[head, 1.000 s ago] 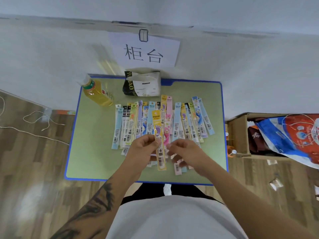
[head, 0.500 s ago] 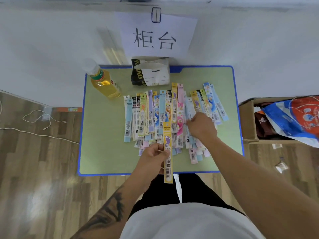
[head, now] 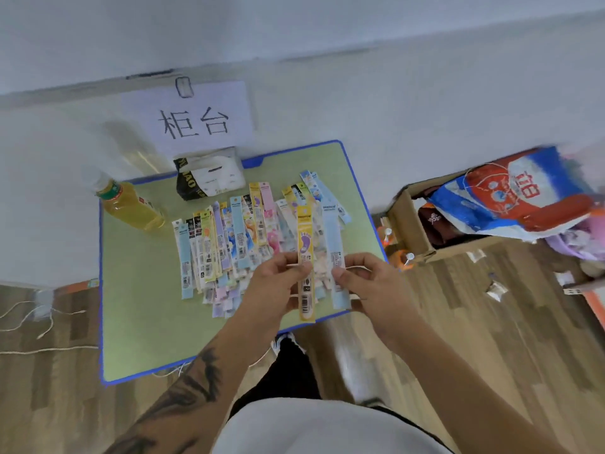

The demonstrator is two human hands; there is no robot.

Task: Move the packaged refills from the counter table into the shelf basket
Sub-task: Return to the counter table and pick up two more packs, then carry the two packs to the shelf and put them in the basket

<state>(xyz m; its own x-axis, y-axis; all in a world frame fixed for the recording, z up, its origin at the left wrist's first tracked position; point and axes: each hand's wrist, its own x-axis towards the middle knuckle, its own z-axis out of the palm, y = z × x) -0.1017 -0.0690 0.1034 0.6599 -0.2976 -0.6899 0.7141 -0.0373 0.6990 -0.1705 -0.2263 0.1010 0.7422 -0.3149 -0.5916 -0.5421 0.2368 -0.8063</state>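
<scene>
Several long, narrow packaged refills [head: 229, 244] lie side by side across the middle of the green counter table [head: 137, 309]. My left hand [head: 275, 283] pinches a yellow refill pack [head: 305, 237] with a purple foot print, held upright above the table's near edge. My right hand [head: 366, 283] pinches a pale blue refill pack [head: 334, 244] just to the right of the yellow one. No shelf basket is in view.
A bottle of yellow drink [head: 131, 204] lies at the table's back left. A black-and-white tissue pack [head: 209, 178] stands at the back, under a paper sign [head: 193, 116] on the wall. A cardboard box [head: 412, 221] with bags stands on the floor to the right.
My right hand has lifted a pale blue pack out of the row and brought it beside the yellow pack in my left hand. The view has swung to the right.
</scene>
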